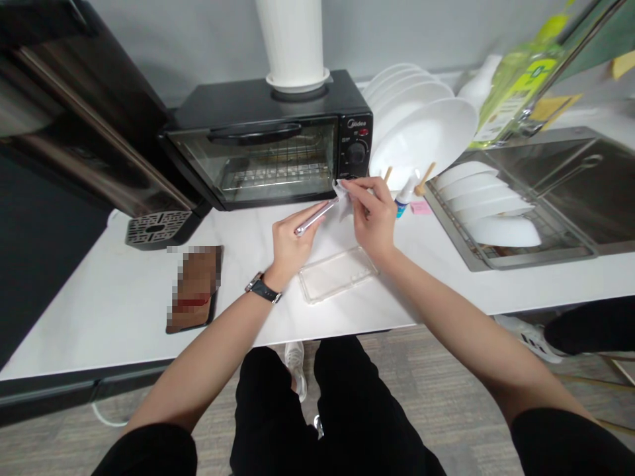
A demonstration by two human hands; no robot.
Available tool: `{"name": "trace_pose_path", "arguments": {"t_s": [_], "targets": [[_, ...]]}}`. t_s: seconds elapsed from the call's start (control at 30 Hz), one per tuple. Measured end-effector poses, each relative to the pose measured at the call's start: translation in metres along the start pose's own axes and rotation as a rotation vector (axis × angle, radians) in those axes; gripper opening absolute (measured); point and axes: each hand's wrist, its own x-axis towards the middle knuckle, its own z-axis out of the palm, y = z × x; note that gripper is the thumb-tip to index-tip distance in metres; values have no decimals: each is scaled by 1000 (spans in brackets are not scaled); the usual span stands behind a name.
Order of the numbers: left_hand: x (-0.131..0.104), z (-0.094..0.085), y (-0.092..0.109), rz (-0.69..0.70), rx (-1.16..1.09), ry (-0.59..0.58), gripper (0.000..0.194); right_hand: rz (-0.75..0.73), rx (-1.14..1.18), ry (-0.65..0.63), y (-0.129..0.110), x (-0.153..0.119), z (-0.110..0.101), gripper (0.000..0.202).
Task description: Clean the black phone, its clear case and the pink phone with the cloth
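My left hand [292, 243], with a black-strapped watch on its wrist, is closed around a slim phone [315, 219] seen edge-on and tilted. In my right hand [373, 215] a thin white tissue [343, 201] is pinched, touching or very close to the phone's upper end. Below both hands a clear phone case [338, 274] lies flat on the white counter [248, 264]. Just behind my right hand stands a small white-and-blue bottle [404, 197], partly hidden by it. The phone's screen side cannot be made out.
A black toaster oven [268, 152] stands behind my hands, with a white pot [292, 39] on top. White plates [421, 132] and a sink rack with white bowls [496, 205] are on the right. A dark, blurred-out flat object [196, 287] lies left, near a drinks machine [159, 228].
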Motion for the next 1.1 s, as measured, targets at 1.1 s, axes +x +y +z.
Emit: {"name": "trace_pose_path", "arguments": {"t_s": [1.1], "targets": [[0,1,-9,93,149,7,17,-221,23,-130,-14,-11,10,37]]}}
